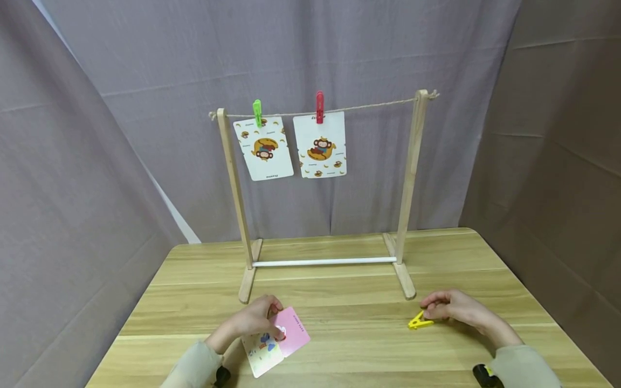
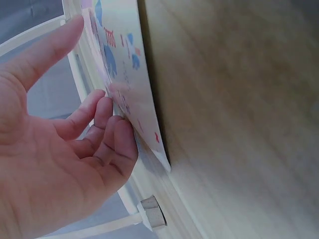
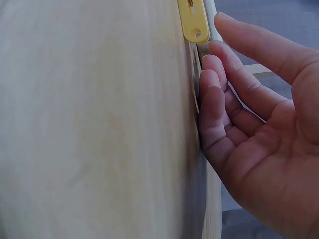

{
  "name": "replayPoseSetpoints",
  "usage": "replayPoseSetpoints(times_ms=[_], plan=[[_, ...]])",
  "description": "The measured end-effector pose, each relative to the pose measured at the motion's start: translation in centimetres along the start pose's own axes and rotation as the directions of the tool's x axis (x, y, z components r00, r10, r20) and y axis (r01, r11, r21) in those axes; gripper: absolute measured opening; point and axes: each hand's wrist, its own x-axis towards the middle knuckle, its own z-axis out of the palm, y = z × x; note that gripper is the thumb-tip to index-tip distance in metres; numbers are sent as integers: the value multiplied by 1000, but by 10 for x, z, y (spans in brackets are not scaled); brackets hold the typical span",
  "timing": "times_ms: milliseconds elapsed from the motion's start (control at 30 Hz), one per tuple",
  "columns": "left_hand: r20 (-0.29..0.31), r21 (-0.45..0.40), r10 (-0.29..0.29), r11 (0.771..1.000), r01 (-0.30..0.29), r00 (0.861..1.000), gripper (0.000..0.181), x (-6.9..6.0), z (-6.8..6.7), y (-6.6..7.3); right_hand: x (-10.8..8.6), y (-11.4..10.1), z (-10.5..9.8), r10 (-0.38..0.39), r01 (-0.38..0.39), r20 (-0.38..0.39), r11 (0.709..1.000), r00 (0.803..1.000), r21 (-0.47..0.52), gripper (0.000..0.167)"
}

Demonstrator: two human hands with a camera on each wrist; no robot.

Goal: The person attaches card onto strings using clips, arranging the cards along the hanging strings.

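Note:
A card [image 1: 296, 340] with a pink part and a pale printed part lies on the table. My left hand [image 1: 257, 318] reaches over it from the left, with the thumb above its face and the bent fingers by its edge. The left wrist view shows a gap between thumb and fingertips beside the card [image 2: 122, 64]. On the right, a yellow clothespin [image 1: 418, 321] lies on the table. The thumb and index finger of my right hand [image 1: 458, 308] are at its handle end, spread apart in the right wrist view, next to the clothespin [image 3: 194, 20].
Behind the hands stands a wooden frame [image 1: 408, 183] with a string [image 1: 378, 105] and a white lower bar [image 1: 325, 262]. Two monkey cards hang from it, one [image 1: 264, 161] under a green clothespin [image 1: 257, 112], the other [image 1: 310, 134] under a red clothespin [image 1: 319, 106]. Grey curtains surround the table.

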Motion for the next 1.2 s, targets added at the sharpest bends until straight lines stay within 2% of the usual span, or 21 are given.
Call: replayPoseSetpoints(times_ms=[233,433,800,1000,1200], plan=[[-23,130,-27,991,30,999,53,0,-1,5,0,1,-1,-14,14,-6,1000,1000,-14,36],[-5,182,-27,983,28,1000,48,4,-1,7,-1,2,1,-9,9,3,1000,1000,-13,34],[-4,199,-19,980,19,1000,48,7,-3,8,0,0,0,-13,13,6,1000,1000,-18,35],[-12,192,-35,981,36,999,46,6,-1,9,0,0,1,-15,15,9,1000,1000,-15,35],[-9,206,-74,976,74,997,43,7,2,11,0,0,1,-18,18,17,1000,1000,-2,35]])
